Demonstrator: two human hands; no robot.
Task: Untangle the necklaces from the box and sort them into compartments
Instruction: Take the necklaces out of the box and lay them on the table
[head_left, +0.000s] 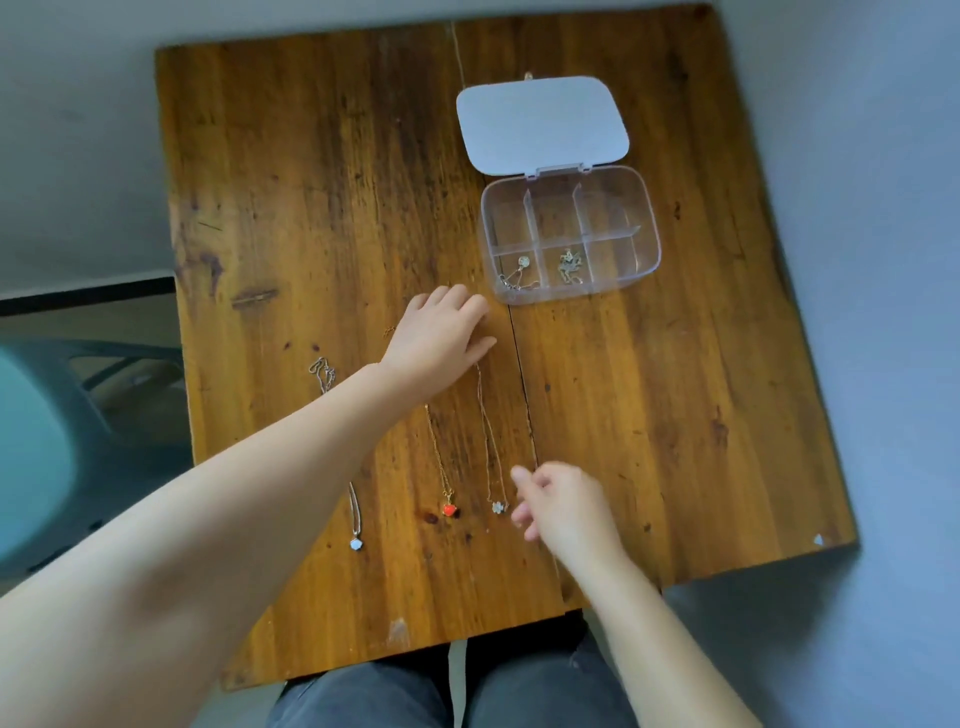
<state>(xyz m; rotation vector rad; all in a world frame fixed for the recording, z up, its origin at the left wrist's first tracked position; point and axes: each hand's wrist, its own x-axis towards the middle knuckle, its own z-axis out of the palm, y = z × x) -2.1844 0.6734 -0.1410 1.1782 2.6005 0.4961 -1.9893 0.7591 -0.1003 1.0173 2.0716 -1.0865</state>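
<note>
Three necklaces are lying straightened on the counter (649, 415), left of the open box (647, 260) holding two more. The left hand (439, 338) is pressing flat, released, on the flower necklace (491, 441)'s far end; the right hand (563, 506), loosely curled and empty, is nearing its pendant. Best gathering both ends together, lifting slowly.

Left hand (441, 332): arm stretched far forward and angled right across the body's midline, forearm bare, wrist straight. Palm down, fingers together and extended, pointing up-right, flat or near flat on the surface; contact under the palm can't be confirmed. Right hand (563, 501): arm bent, forearm coming in from lower right, much closer to the body. Back of hand up, fingers loosely curled and spread, index finger (522, 480) partly extended to the left. Nothing visibly gripped. Hands well apart.
</note>
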